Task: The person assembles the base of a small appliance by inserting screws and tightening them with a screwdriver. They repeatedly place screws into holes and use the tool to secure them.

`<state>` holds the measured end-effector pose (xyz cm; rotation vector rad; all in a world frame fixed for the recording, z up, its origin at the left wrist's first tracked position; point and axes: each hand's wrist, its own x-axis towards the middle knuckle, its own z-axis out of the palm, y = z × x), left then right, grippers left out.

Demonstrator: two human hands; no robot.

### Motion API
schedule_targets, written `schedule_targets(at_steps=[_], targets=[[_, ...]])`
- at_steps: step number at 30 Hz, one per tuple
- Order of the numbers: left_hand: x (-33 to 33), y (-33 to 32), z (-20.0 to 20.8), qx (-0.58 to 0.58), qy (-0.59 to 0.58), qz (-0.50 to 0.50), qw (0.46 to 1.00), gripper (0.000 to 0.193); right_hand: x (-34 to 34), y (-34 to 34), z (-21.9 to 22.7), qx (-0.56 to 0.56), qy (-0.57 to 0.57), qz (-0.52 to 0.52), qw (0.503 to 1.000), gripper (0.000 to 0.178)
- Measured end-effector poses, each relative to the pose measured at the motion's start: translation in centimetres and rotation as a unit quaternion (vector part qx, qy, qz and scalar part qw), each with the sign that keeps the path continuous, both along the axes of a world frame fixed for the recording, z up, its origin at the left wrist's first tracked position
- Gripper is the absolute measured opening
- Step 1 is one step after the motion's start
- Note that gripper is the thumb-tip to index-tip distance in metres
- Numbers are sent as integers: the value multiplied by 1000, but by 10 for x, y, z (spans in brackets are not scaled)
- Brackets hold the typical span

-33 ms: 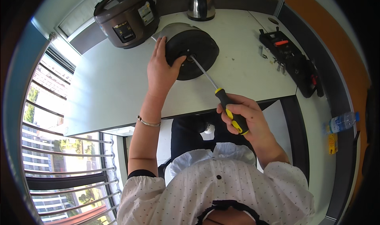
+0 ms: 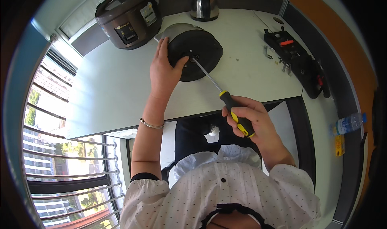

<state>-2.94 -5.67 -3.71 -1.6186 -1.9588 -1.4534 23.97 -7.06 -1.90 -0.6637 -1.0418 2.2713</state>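
Note:
An electric kettle (image 2: 209,53) lies on its side on the white table, its round black underside facing me and part of its steel body showing behind. My left hand (image 2: 163,73) grips its left side, thumb pressed on the base near the centre and fingers along the edge. In my right hand (image 2: 258,120) is a screwdriver (image 2: 222,94) with a black and yellow handle, fingers closed round the grip. Its steel shaft slants up to the left, and the tip meets the ring-shaped socket in the middle of the base. Whether a screw sits there is too small to tell.
A brown rice cooker (image 2: 129,19) stands at the back left, a steel jug-like vessel (image 2: 204,5) at the back. On the right lies an open black tool case (image 2: 302,73) with small metal bits (image 2: 284,65) beside it. Farther right are a plastic bottle (image 2: 348,124) and a yellow item (image 2: 339,145).

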Motion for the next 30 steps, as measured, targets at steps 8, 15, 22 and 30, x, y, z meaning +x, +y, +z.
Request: schedule_targets(at_steps=[8,15,22,30], targets=[[-9,1,4,-25,-82,-27,996,71,52,6,-21,350,-201,-146,903,47],[-15,-3,12,-45,-113,-49,991,70,91,60,-33,626,-462,-263,570,44],[-13,-3,17,-62,-138,-60,987,71,75,123,-47,668,-525,-255,461,45],[-7,-3,19,-56,-125,-53,989,71,57,170,-70,703,-532,-235,408,41]])
